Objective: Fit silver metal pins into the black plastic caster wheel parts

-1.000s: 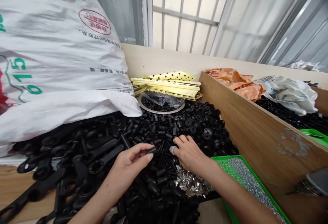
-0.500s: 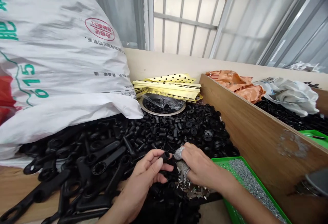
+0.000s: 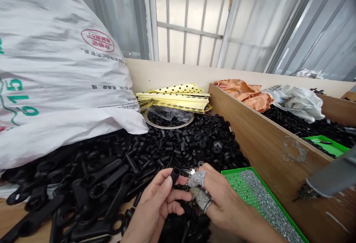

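My left hand (image 3: 155, 207) pinches a short black plastic tube (image 3: 175, 175) between thumb and fingers, its open end facing up. My right hand (image 3: 222, 202) is right beside it, fingertips wrapped in grey patterned tape, closed on a small shiny metal piece (image 3: 191, 171) held against the tube. Both hands hover over a heap of black tubes (image 3: 167, 146). Under the right hand lies a pile of small metal clips, mostly hidden.
Black plastic handles (image 3: 91, 183) cover the left of the bench. A big white sack (image 3: 55, 83) leans behind them. A green tray (image 3: 236, 183) of small metal parts sits right. A wooden divider (image 3: 267, 143), a steel bowl (image 3: 167, 118) and yellow cards (image 3: 175, 98) lie beyond.
Both hands rose off the pile and drew toward me. The right hand picked a metal piece from the clips and brought it to the tube in the left hand.
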Demonstrator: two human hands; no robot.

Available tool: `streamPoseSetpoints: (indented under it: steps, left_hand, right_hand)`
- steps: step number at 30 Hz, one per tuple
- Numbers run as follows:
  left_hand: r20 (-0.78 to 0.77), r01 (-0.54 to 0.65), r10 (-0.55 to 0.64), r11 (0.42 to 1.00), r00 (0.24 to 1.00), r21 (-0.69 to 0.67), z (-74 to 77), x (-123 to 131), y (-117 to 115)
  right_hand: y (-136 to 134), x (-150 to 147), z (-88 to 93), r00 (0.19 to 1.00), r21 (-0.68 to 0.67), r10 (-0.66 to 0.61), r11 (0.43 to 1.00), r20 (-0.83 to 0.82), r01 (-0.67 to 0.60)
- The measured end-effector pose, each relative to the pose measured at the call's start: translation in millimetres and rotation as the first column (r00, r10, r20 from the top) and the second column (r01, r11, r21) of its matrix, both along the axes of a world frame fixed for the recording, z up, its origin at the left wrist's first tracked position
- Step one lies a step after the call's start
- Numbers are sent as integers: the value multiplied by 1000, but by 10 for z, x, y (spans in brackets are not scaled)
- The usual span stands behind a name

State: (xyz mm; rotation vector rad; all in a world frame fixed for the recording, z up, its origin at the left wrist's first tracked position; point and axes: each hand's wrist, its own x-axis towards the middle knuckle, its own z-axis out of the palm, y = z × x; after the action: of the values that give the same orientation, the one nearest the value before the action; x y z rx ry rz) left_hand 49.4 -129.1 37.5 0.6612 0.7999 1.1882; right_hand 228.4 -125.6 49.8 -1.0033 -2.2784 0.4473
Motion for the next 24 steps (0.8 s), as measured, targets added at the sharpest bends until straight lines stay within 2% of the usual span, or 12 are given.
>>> streamPoseSetpoints:
  steps: [8,13,20,24]
  left_hand:
    - [66,-64,64,998,996,-4,22,68,-92]
    - [54,-61,61,998,997,7,65,68,-152]
    - [45,-36,36,999,998,15,45,82,-200]
    - [-37,-13,14,1000,999,21,47,79,-226]
  right_hand:
    - [-82,5,32,984,-125,-82,990,-156,63]
    - [-141,19,40,984,-206,-101,976,-145,69]
    - [-180,60,-93,979,-316,-131,946,-155,77]
    - [-253,124,2,983,-312,-99,949,-152,47]
